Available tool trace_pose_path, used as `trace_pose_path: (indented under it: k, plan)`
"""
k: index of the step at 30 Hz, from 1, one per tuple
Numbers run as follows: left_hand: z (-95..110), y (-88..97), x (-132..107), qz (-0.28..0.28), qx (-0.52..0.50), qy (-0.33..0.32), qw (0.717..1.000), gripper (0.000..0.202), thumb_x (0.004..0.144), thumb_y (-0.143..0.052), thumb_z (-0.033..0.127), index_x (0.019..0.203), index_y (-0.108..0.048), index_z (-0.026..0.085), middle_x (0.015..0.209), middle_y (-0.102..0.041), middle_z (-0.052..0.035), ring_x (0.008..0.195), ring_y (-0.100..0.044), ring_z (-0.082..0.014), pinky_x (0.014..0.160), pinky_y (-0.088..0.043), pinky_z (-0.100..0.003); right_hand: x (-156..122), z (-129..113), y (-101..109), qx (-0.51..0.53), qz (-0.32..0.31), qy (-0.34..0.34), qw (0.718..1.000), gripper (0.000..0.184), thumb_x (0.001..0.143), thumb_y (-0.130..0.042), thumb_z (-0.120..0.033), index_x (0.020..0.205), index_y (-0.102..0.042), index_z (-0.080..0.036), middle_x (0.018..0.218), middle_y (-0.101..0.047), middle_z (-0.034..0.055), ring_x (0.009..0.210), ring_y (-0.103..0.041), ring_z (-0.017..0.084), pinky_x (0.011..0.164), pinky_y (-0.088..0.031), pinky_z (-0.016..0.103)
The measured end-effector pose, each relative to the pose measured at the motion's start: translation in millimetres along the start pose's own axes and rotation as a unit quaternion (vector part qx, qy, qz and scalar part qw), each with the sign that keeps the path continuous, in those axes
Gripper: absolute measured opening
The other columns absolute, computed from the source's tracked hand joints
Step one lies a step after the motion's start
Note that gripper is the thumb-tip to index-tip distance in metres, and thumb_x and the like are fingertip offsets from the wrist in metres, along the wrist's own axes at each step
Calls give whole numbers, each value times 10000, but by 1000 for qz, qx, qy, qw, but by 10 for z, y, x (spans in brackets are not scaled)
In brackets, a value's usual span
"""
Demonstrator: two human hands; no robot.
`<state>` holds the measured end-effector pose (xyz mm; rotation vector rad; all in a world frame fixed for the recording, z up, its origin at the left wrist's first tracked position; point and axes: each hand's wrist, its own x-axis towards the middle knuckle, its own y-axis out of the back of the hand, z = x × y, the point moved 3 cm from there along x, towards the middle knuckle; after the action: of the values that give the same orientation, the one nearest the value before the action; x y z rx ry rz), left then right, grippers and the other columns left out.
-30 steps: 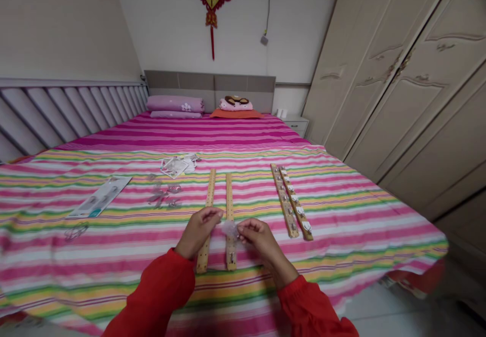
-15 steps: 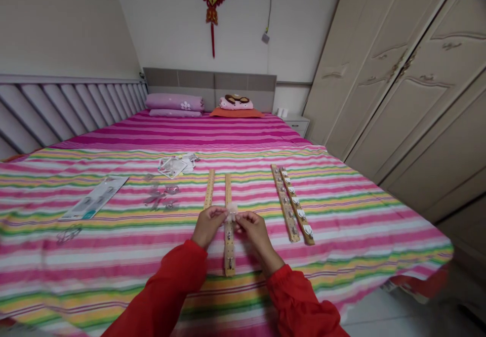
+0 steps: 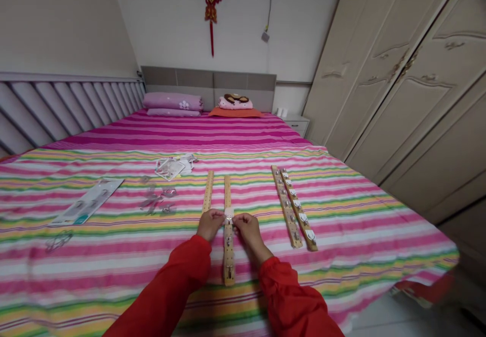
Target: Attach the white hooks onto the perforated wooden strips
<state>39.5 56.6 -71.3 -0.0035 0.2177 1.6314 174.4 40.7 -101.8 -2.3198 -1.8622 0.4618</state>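
A narrow wooden strip with holes [image 3: 228, 193] lies lengthwise on the bed in front of me. Over its middle is a clear adhesive hook [image 3: 228, 215], flat against the wood as far as I can see. My left hand [image 3: 210, 224] pinches the hook's left edge, and my right hand [image 3: 247, 228] pinches its right edge. Closer to me, two more metal hooks sit on the same strip, one of them a near hook [image 3: 229, 271]. A second perforated strip [image 3: 208, 190] rests just left of it, its lower end hidden by my left hand.
Two strips lined with hooks lie at the right: one with metal hooks [image 3: 286, 205], one with white hooks [image 3: 298, 205]. Loose clear hooks [image 3: 157, 198], a pile of packaging [image 3: 176, 166], a flat pack [image 3: 89, 201] and a clear item [image 3: 59, 240] lie left on the striped sheet [image 3: 132, 256].
The clear hook has gone from raised and tilted to lying flatter on the strip, both hands still at its edges. The view has shifted slightly.
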Motion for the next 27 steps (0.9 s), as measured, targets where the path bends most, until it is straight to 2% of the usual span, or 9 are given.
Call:
trace_pose_path:
  k: [8, 13, 19, 27]
  plan:
    - [-96, 6, 93, 27, 66, -20, 997, 76, 562, -651, 143, 610, -594, 153, 486, -557, 40, 530, -545, -117, 550, -417, -228, 62, 68, -19, -22, 6, -12, 1000, 120, 504, -653, -243, 554, -564, -180, 385, -519, -68, 328, -442, 88, 347, -342, 206]
    - [-121, -2, 89, 37, 133, -47, 989, 25, 619, -611, 155, 641, -602, 154, 544, -583, 28, 580, -565, -125, 596, -429, -236, 69, 91, -11, -35, 9, -10, 999, 93, 517, -627, -237, 556, -560, -185, 397, -517, -67, 342, -442, 90, 357, -340, 206]
    - [-149, -19, 95, 32, 158, -50, 986, 26, 657, -600, 176, 657, -607, 151, 531, -573, 26, 570, -561, -121, 566, -416, -222, 88, 134, -6, -51, 14, -4, 999, 87, 535, -615, -256, 562, -568, -188, 407, -515, -67, 353, -441, 97, 369, -346, 216]
    - [-193, -23, 120, 44, 171, -37, 984, 97, 636, -626, 162, 732, -633, 155, 504, -544, 44, 540, -545, -112, 517, -392, -204, 108, 166, 9, -68, 17, 4, 998, 88, 538, -629, -245, 554, -562, -191, 408, -516, -66, 360, -432, 95, 379, -347, 213]
